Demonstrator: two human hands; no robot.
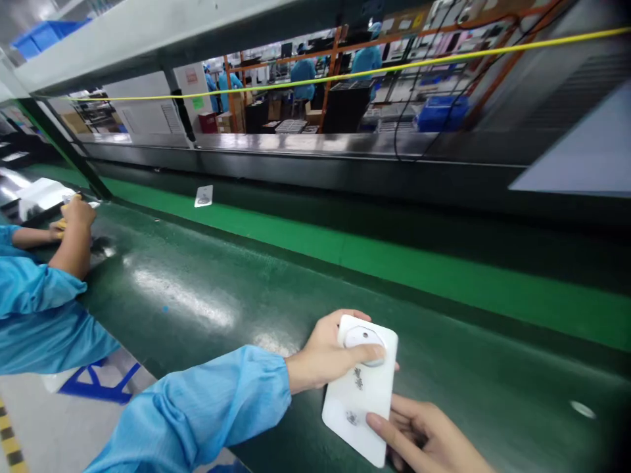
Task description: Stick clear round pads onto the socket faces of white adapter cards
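Note:
A white rectangular wall plate (372, 402) with rounded corners is held tilted above the green bench. Near its upper end is an octagonal insert with a small round hole; dark printed-looking marks sit lower on its face. My left hand (328, 355) grips the upper end, thumb across the insert and fingers behind. At the lower right edge, my right hand (419, 433) closes on the plate with its thumb on the front and the other fingers partly hidden behind it.
A green conveyor belt (296, 240) runs beyond the bench (236, 263), carrying a similar white plate (204, 196). A small white oval piece (582, 410) lies at right. At left, a co-worker's hands (76, 213) work beside a blue stool (96, 387). A yellow cable (296, 82) crosses above.

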